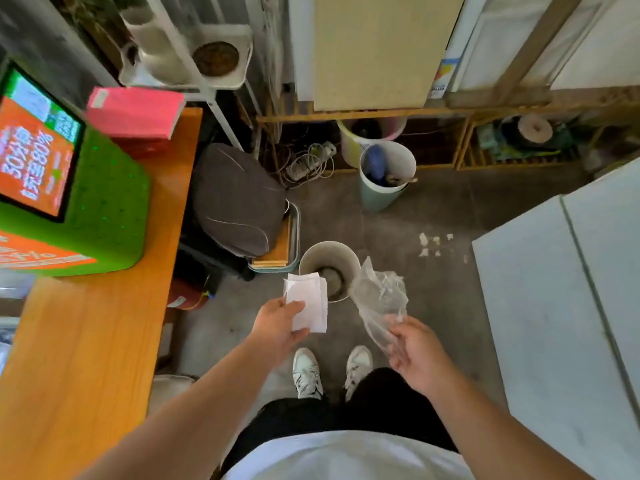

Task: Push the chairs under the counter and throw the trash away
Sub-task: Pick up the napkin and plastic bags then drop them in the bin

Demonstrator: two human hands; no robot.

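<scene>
A small round white trash bin (320,252) stands on the grey floor just ahead of my feet, with some dark waste inside. My left hand (277,325) grips a folded white paper (310,299), held over the bin's near left rim. My right hand (417,348) holds a crumpled clear plastic bag (379,297), which hangs beside the bin's right rim. No chair is clearly in view.
An orange wooden counter (93,358) runs along the left with a green screen device (104,209) and a pink box (135,112). A dark backpack (239,199) sits beside it. A white appliance (561,306) stands at right. Another bin (386,174) is farther ahead. Paper scraps (431,242) lie on the floor.
</scene>
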